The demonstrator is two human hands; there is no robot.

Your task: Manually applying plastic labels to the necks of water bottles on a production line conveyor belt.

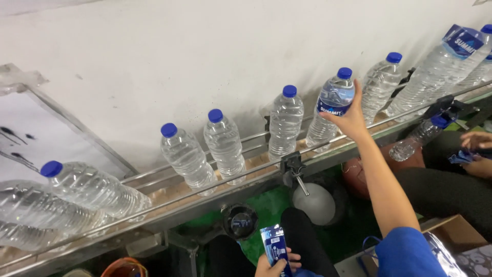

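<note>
1. Right hand (350,119), right of centre in the frame: arm stretched up and forward, fingers wrapped round the body of a clear water bottle (333,105) with a blue cap, gripping it just under its blue label sleeve (335,101). The sleeve sits high up by the shoulder, so I'd guess the grip is there to steady the bottle while the sleeve gets seated.

2. Left hand (277,265), bottom centre: closed round a flat blue label sleeve (273,244), thumb across the front, held upright near the lap. Looks like a spare kept ready.

3. The held bottle stands on a narrow metal conveyor (205,197) that runs from lower left up to upper right, with thin guide rails on both sides that keep the bottles in single file.

4. More bottles (225,143) on the line to the left of it are bare, no sleeves, just blue caps. At far left a few (77,192) are tipped over and lying against each other.

5. Upper right: one bottle (451,56) already has a blue sleeve, and another lies below the rail.

6. Behind the line is a plain white wall (205,51).

7. Far right edge: another person's hands (476,151) with something blue, too cut off to tell more.

8. Under the line there's green floor (266,205) and a cardboard box (451,231) at lower right.
</note>
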